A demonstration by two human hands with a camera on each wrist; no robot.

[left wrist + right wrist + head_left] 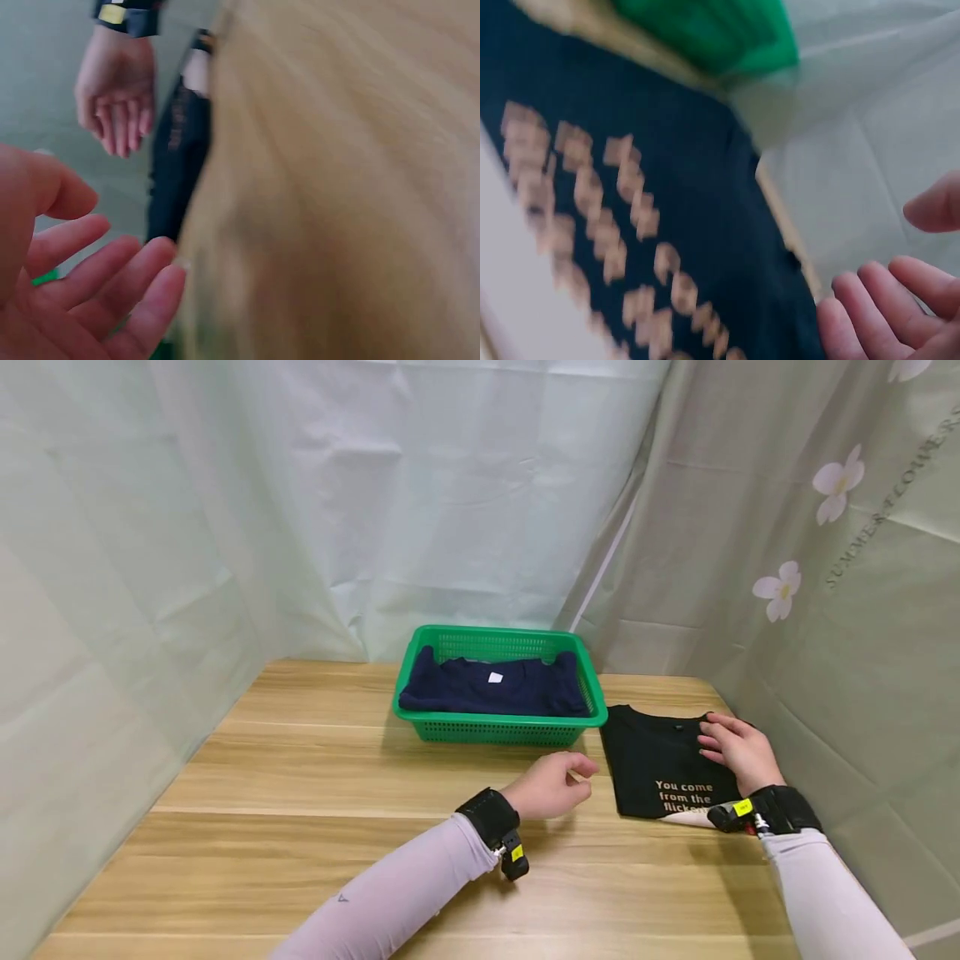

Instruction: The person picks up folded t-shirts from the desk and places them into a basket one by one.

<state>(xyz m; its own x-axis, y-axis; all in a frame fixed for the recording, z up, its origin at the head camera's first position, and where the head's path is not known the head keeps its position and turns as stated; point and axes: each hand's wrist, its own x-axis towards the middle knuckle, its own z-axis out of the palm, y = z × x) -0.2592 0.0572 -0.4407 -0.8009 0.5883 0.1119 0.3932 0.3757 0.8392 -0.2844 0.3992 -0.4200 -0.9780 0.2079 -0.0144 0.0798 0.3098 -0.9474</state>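
Observation:
A folded black T-shirt (652,752) with printed lettering lies flat on the table, right of the green basket (510,731). Over the shirt's right part is my right hand (742,752), fingers relaxed and nothing held; the right wrist view shows its fingers (877,315) beside the shirt's edge. My left hand (551,785) hovers in front of the basket, left of the shirt, its fingers loosely bent around nothing. In the left wrist view that palm (45,322) faces the camera bare. Inside the basket sits a folded navy garment (495,689) with a white label.
The wooden table (300,843) stretches left and forward of the basket. A pale curtain (450,510) hangs close behind it, and a flowered curtain (847,635) closes off the right side near my right arm. Part of a white patch (690,817) shows at the shirt's front edge.

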